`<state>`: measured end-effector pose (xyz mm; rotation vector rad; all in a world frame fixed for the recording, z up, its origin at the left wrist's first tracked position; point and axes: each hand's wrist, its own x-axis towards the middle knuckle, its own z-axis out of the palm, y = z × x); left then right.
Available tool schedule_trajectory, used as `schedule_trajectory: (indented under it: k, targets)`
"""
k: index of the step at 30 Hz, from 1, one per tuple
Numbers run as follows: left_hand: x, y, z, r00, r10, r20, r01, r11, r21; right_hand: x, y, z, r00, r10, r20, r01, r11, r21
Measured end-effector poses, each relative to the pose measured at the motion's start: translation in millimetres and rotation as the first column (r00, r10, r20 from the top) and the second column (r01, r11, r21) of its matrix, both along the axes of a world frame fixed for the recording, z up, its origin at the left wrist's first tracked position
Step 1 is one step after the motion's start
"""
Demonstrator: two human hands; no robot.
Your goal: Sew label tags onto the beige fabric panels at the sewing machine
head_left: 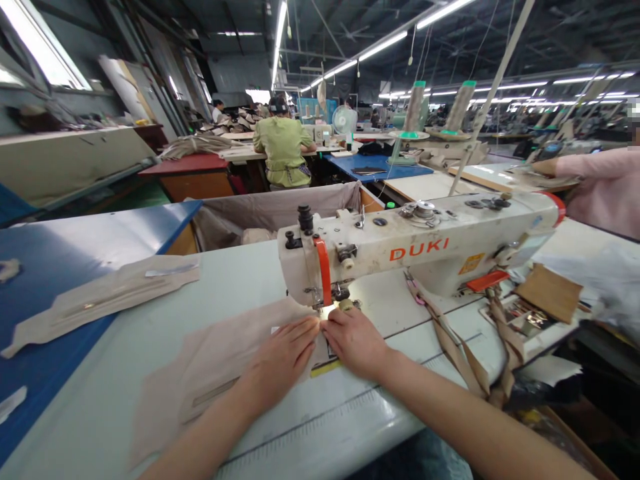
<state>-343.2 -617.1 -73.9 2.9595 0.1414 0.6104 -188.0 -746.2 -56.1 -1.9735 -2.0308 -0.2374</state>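
Note:
A pale beige fabric piece (220,343) with a long slit-like opening lies on the light table left of a white sewing machine (370,250). My left hand (283,357) rests flat on this fabric, fingers stretched out towards the lit needle area. Close beside it, my right hand (357,340) has its fingers bent and pinched at the fabric's edge, just below the presser foot. The hands nearly touch at the fingertips. My right fingers partly hide the needle and the fabric edge.
Another beige fabric piece (110,293) lies across the blue table (45,240) and mine. Scissors (415,288), fabric strips (463,353) and a small parts tray (533,321) are to the right. A person in green (284,147) sits ahead; a pink sleeve (595,175) shows at right.

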Motion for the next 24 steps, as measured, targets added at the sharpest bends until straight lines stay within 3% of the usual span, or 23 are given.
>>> schedule_trajectory:
  k: [24]
  targets:
    - [3.0,6.9,-2.7,0.998,-0.035,0.051,0.036,0.999,-0.022,-1.1,-1.9,0.7,1.0,-0.022,0.01,0.022,1.0,0.001]
